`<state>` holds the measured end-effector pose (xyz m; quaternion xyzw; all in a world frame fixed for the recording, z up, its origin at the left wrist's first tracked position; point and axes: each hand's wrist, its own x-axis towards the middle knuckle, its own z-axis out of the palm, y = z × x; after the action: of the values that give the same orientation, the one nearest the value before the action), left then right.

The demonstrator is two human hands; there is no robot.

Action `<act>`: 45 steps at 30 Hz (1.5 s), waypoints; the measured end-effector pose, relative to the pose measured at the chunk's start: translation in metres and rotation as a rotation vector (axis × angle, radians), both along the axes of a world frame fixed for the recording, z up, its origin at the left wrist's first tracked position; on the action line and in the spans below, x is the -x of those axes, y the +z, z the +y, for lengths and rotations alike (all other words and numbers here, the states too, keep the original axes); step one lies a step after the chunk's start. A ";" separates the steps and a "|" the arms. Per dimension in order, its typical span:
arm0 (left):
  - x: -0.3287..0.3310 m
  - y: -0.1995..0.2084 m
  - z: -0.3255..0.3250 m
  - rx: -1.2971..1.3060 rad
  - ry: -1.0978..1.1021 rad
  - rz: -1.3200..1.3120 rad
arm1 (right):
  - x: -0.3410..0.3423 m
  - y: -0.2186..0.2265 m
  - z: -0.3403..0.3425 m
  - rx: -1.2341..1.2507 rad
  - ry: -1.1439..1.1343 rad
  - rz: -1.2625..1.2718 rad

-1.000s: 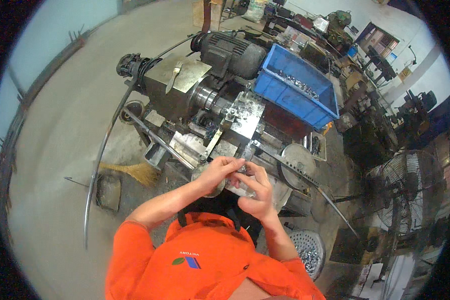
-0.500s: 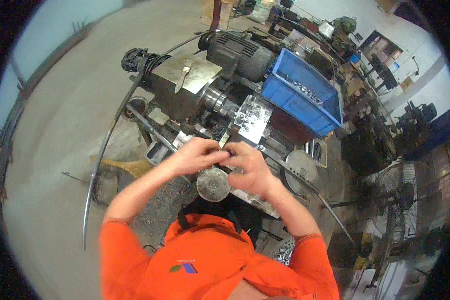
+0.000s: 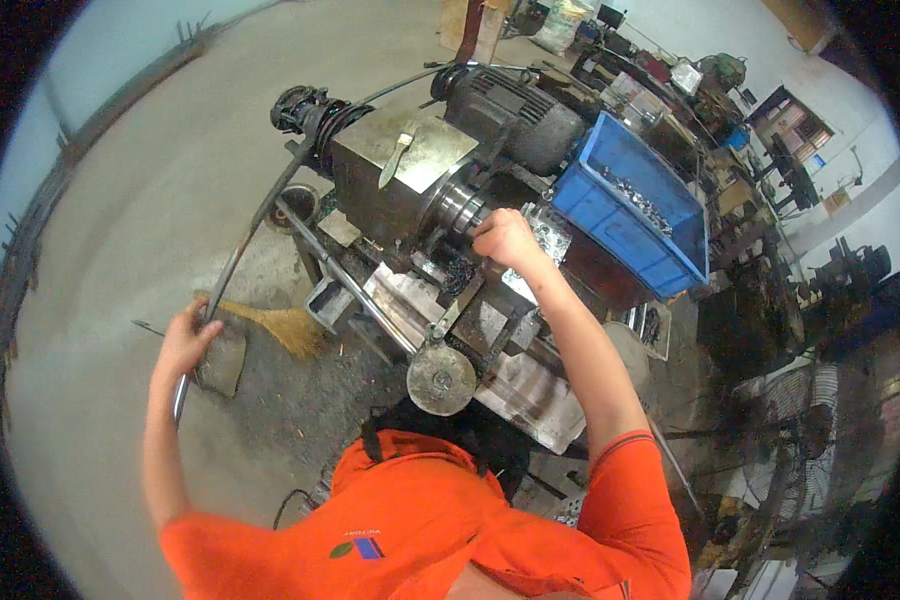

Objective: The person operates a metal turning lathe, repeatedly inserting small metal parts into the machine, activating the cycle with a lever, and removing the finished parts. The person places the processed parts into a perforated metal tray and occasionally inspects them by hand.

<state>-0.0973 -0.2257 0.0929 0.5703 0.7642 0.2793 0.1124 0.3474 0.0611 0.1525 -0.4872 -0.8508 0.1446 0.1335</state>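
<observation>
My left hand (image 3: 183, 342) is closed round a long bent metal lever (image 3: 232, 266) that runs from the machine's far left end towards me. Beside the shiny round spindle nose (image 3: 460, 206) of a small lathe, my right hand (image 3: 506, 240) is closed, fingertips turned down at the spindle's mouth. Whatever those fingers pinch is hidden by the hand. Under my right wrist lies a chip-strewn metal block (image 3: 550, 238). A round grey handwheel (image 3: 441, 380) sits at the near side, in front of my body.
A brush (image 3: 396, 160) lies on the headstock cover (image 3: 440, 150). Behind it is a ribbed motor (image 3: 515, 115). A blue crate (image 3: 630, 250) with small metal parts stands at the right. A straw broom (image 3: 280, 325) lies on the floor at left, near a metal rail (image 3: 345, 280).
My hands were together above the handwheel. The left has swung out left and taken hold of the lever; the right has moved forward to the spindle. The view has shifted slightly.
</observation>
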 end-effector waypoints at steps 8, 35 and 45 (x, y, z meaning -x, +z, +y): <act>-0.010 -0.005 0.032 0.186 0.116 0.185 | 0.000 0.002 0.013 -0.003 0.168 0.185; -0.014 -0.170 0.157 0.172 0.031 -0.014 | -0.134 0.034 -0.107 -0.208 -0.374 0.237; -0.083 -0.144 0.196 0.589 -0.443 0.798 | -0.324 -0.016 -0.246 -0.061 -0.955 0.040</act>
<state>-0.0145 -0.0297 -0.0509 0.7237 0.6551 -0.2154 0.0247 0.6716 -0.1850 0.1364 -0.8166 -0.5330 0.0515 0.2155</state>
